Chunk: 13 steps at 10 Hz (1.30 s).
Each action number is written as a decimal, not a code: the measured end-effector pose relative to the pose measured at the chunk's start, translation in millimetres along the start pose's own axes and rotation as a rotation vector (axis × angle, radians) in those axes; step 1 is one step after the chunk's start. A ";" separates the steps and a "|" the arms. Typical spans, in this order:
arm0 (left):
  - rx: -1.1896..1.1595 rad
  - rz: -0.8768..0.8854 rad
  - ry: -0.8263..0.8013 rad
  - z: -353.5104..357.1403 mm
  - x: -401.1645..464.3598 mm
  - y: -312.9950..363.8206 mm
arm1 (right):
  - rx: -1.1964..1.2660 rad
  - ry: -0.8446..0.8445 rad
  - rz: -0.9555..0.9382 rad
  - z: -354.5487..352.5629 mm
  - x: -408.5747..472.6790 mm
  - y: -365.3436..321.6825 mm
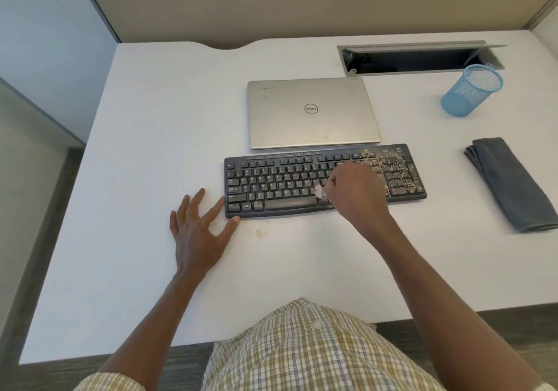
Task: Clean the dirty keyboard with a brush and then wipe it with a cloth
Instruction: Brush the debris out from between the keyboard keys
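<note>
A black keyboard [277, 185] lies on the white desk [151, 149], its right number pad covered in tan crumbs. My right hand [353, 191] hovers over the keyboard's right-middle keys and grips a brush; only its blurred white bristles [320, 193] show at the fingers. My left hand [199, 224] lies flat on the desk with fingers spread, its thumb and index finger touching the keyboard's front left corner. A folded grey cloth [510, 182] lies on the desk to the right of the keyboard.
A shut silver laptop [312, 113] sits just behind the keyboard. A blue mesh pen cup [471, 91] stands at the back right, near an open cable hatch [419, 58]. A small patch of crumbs [262, 233] lies on the desk before the keyboard.
</note>
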<state>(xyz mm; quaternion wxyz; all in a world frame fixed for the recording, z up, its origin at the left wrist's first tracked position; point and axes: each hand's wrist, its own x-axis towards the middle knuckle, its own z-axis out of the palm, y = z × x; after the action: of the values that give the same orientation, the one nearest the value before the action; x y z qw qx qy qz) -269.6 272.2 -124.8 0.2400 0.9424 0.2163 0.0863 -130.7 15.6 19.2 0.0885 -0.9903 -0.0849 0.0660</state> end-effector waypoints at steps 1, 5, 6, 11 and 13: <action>0.006 -0.001 0.005 -0.6 -0.2 0.0 | 0.018 0.011 0.019 -3.0 2.8 1.3; -0.005 -0.014 -0.002 -1.7 -0.9 1.6 | -0.004 0.006 -0.192 3.3 -18.5 7.6; -0.002 -0.015 -0.003 -0.8 -0.7 0.7 | 0.031 0.045 -0.192 3.6 -19.2 14.6; 0.001 -0.014 0.006 -0.5 -0.6 1.3 | 0.245 0.155 -0.137 22.2 -31.5 56.1; 0.017 0.004 0.001 -0.9 0.0 0.1 | 0.352 0.173 -0.132 14.8 -27.1 42.5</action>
<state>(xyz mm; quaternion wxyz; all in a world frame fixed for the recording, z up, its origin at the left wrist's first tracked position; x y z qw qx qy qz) -269.8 272.5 -124.0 0.2316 0.9449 0.2152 0.0854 -152.7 -28.0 0.0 0.2712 -0.9538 -0.1287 -0.0112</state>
